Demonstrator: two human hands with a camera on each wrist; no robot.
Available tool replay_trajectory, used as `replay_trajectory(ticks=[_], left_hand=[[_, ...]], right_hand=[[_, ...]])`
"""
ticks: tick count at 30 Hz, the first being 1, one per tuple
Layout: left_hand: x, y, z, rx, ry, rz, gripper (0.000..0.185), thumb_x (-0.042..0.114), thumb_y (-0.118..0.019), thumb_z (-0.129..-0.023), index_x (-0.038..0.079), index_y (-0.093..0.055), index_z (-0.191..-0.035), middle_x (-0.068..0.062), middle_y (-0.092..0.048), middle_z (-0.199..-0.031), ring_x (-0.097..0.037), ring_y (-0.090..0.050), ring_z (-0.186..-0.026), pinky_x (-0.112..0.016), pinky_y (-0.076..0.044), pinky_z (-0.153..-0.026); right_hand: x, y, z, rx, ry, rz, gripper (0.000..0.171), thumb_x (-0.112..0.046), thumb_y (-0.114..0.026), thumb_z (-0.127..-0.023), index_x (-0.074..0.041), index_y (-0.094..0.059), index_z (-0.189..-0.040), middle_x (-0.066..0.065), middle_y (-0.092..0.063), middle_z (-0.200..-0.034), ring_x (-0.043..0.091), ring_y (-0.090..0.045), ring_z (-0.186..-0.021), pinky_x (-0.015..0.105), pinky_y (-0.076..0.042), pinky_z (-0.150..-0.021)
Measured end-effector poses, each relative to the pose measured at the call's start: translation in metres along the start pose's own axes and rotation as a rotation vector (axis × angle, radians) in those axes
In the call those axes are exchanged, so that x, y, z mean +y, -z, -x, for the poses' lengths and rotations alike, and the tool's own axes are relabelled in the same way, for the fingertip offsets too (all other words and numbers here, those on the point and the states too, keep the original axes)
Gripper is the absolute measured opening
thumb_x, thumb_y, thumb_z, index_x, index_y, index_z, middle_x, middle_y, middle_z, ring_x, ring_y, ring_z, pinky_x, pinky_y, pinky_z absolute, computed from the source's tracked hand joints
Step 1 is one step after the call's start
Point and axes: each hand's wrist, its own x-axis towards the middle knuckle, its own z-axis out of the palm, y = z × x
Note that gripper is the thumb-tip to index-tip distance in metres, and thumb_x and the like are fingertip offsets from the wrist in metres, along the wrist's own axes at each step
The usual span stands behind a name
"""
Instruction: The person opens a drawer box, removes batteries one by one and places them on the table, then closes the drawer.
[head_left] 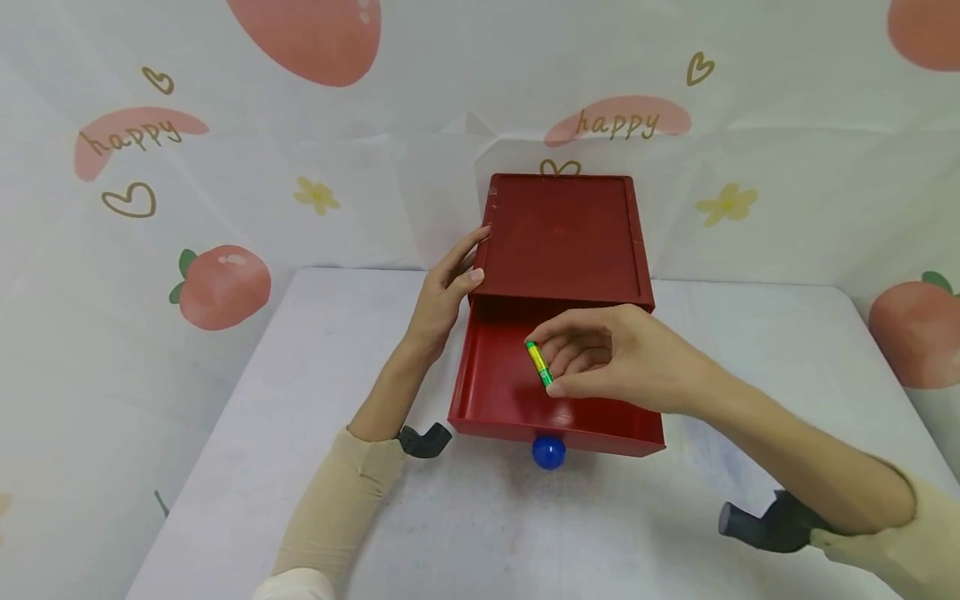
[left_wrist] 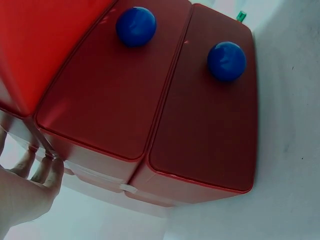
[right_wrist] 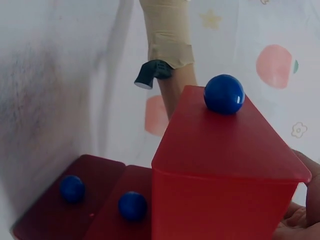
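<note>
A red drawer cabinet (head_left: 562, 233) stands against the backdrop with its top drawer (head_left: 495, 392) pulled out. Over that drawer my right hand (head_left: 622, 358) pinches a small green and yellow battery (head_left: 539, 364) between thumb and index finger, tilted. In the right wrist view, only part of this hand (right_wrist: 307, 200) shows, beyond the drawer. My left hand (head_left: 446, 296) rests on the cabinet's left side, fingers extended along it; the left wrist view shows its fingertips (left_wrist: 56, 167) against the red side wall.
A blue ball knob (head_left: 549, 452) sticks out from the drawer front. Below are two pushed-in drawers with blue knobs (left_wrist: 136, 26). A small green piece (left_wrist: 241, 16) shows past the cabinet's far lower corner. The white table (head_left: 480, 533) meets a printed cloth backdrop (head_left: 420, 100).
</note>
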Motion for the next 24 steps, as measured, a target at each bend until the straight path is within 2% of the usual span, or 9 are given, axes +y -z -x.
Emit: replay_trajectory(ticks=[8, 15, 24], left_hand=[[0.000, 0.001, -0.001, 0.003, -0.007, 0.004, 0.056, 0.026, -0.055, -0.094, 0.019, -0.047, -0.149, 0.004, -0.043, -0.153, -0.021, -0.039, -0.139, -0.044, -0.036, -0.111], [-0.001, 0.001, 0.000, 0.004, 0.001, 0.009, 0.056, 0.026, -0.055, -0.094, 0.020, -0.048, -0.149, 0.005, -0.044, -0.152, -0.020, -0.040, -0.139, -0.044, -0.036, -0.110], [0.000, 0.000, -0.001, 0.011, -0.001, 0.005, 0.056, 0.026, -0.055, -0.094, 0.019, -0.048, -0.149, 0.004, -0.044, -0.153, -0.021, -0.038, -0.140, -0.044, -0.035, -0.112]], right_hand=[[0.002, 0.009, 0.011, 0.051, -0.007, -0.037, 0.042, -0.008, -0.080, -0.082, -0.005, -0.065, -0.122, 0.008, -0.068, -0.099, 0.022, -0.067, -0.089, 0.028, -0.058, -0.080], [0.007, 0.015, 0.021, 0.092, -0.010, -0.085, 0.041, -0.009, -0.078, -0.085, -0.007, -0.065, -0.124, 0.010, -0.067, -0.100, 0.026, -0.066, -0.092, 0.027, -0.057, -0.081], [0.015, 0.026, 0.034, 0.146, -0.033, -0.076, 0.041, -0.007, -0.075, -0.088, -0.007, -0.063, -0.127, 0.012, -0.067, -0.105, 0.025, -0.065, -0.094, 0.026, -0.056, -0.080]])
